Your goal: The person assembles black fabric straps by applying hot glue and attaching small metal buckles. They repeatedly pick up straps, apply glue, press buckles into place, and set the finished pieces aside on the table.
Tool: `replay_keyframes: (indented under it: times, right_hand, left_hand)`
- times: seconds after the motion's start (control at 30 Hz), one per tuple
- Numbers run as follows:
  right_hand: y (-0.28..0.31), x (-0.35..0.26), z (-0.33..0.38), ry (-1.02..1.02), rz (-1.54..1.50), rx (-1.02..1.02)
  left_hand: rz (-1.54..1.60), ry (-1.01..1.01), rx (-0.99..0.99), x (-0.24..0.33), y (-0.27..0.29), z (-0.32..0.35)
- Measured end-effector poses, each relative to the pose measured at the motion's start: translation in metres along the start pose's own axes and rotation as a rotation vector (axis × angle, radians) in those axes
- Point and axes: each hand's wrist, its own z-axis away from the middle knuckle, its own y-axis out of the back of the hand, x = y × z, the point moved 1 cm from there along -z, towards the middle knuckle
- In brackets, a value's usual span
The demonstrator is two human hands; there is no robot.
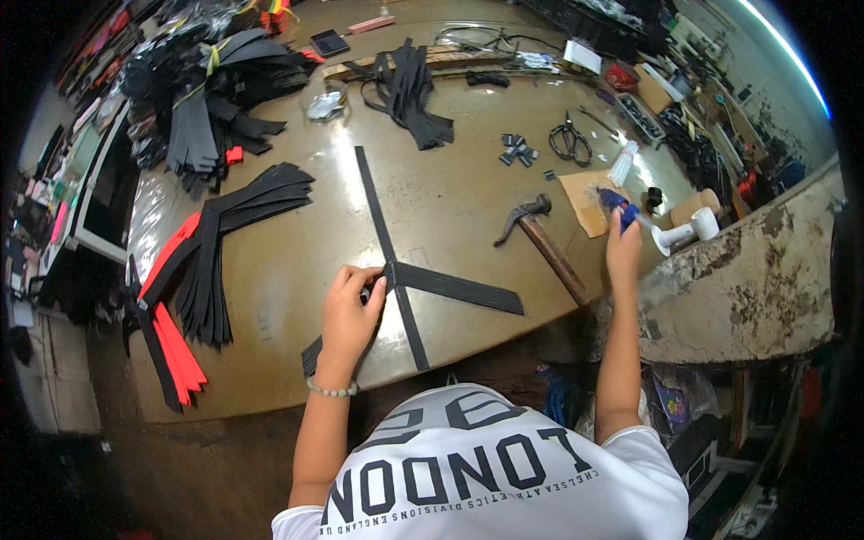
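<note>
My left hand is closed at the middle of a black strap piece, thumb and fingertips at the spot where the strips cross. One narrow black strip runs up and down through the crossing, and a wide strap reaches out to the right. Another strap end shows beside my left wrist. A small dark item sits in the palm, mostly hidden by the fingers. My right hand is wrapped round a blue glue gun, its front end over a brown cardboard piece.
A claw hammer lies between my hands. Scissors, small dark clips and clear glue sticks lie beyond it. Black strap bundles are at the back; black and red straps are at left. White spools stand at right.
</note>
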Motion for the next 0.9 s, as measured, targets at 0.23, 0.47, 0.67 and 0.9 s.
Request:
replay_keyframes:
  times: [0.23,0.47,0.67,0.9]
  right_hand:
    - [-0.004,-0.025,-0.012,0.361,-0.086,-0.142]
    - [-0.121,-0.027,-0.098,0.536,0.191,-0.469]
    - [-0.066,-0.089,-0.007,0.393,-0.462,-0.511]
    - [-0.056,-0.138,0.153,0.143,-0.708,-1.061]
  left_hand:
    - [-0.017,-0.008,-0.010,0.000,0.000,-0.003]
    - [-0.026,-0.005,0.014,0.001,0.002,-0.001]
    - [-0.055,0.060,-0.057,0.007,0.004,0.006]
    - [-0.049,0.075,-0.099,0.019,0.003,0.029]
